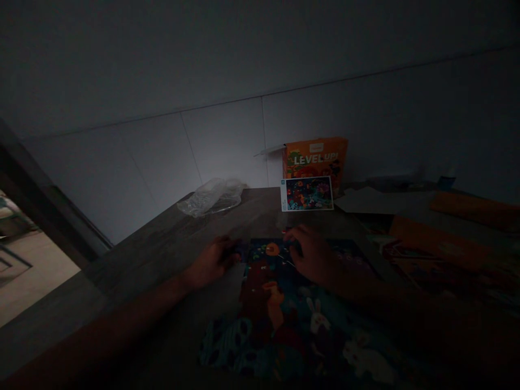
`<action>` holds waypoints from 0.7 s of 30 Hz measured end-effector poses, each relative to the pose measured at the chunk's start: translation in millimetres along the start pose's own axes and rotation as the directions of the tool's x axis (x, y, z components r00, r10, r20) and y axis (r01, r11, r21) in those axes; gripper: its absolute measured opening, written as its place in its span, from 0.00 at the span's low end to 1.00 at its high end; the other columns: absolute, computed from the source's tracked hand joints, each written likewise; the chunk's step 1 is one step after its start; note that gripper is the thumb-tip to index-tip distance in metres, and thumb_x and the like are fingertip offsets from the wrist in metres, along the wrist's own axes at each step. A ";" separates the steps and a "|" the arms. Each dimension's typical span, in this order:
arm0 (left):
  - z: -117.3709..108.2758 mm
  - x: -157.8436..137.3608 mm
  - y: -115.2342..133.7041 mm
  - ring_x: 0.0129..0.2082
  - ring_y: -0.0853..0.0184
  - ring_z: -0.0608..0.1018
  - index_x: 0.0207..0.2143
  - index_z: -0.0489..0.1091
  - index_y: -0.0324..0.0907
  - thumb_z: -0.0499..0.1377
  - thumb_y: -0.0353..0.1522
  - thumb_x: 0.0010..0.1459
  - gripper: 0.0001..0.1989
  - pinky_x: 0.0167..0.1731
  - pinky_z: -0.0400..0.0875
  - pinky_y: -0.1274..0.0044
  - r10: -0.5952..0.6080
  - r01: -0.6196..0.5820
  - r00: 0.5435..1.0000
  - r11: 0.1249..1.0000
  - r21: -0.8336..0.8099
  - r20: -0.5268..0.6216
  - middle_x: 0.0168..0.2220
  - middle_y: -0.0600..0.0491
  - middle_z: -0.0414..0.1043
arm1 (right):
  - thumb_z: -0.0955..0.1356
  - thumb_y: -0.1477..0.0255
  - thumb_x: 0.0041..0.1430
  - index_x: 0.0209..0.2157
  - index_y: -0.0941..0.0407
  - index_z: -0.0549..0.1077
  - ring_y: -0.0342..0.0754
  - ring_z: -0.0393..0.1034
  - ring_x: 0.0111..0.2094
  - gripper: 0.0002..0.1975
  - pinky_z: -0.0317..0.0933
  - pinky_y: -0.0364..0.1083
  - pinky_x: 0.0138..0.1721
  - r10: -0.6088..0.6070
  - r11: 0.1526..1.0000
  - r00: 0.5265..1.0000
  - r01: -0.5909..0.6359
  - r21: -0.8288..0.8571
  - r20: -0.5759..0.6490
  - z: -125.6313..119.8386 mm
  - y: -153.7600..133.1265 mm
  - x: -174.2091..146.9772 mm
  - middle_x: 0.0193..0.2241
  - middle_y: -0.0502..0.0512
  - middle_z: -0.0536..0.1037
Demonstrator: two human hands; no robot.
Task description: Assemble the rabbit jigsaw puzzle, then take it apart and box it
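A partly assembled jigsaw puzzle point(276, 309) lies on the table, with a bear, a fox-like animal and white rabbits on a dark blue ground. Just beyond its upper left corner, my left hand point(215, 260) has curled fingers around what looks like a dark puzzle piece point(240, 250). My right hand point(311, 252) is over the puzzle's top edge, with bent fingers close together. A small reddish-white bit shows at its fingertips, too dim to name. Shadow hides much of both hands' grip.
A picture card point(309, 194) leans against an orange box point(317, 157) marked LEVEL UP at the back. Crumpled clear plastic point(213, 196) lies at the back left of the grey table point(154, 227). White paper point(369, 200) and orange-red printed sheets point(442, 244) are on the right.
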State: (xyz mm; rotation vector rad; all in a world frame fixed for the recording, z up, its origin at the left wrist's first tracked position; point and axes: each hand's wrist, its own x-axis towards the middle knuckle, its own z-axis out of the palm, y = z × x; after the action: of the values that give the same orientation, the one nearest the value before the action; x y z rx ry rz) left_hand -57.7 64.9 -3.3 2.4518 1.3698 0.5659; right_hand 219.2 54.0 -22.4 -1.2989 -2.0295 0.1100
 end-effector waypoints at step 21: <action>-9.4 -4.5 -4.3 0.42 0.62 0.74 0.48 0.68 0.39 0.58 0.26 0.56 0.16 0.40 0.73 0.70 0.125 -0.059 0.983 0.913 -0.404 0.138 0.45 0.46 0.66 | 0.65 0.83 0.52 0.36 0.57 0.71 0.53 0.65 0.45 0.10 0.58 0.49 0.48 -0.018 1.000 1.000 0.019 -0.017 0.021 1.7 -1.5 -2.1 0.38 0.57 0.70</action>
State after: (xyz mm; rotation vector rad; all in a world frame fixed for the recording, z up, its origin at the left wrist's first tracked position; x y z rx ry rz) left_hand -67.5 63.7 2.3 2.1806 0.9668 0.5876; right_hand 217.5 52.1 -24.1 -1.2947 -2.0636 0.0975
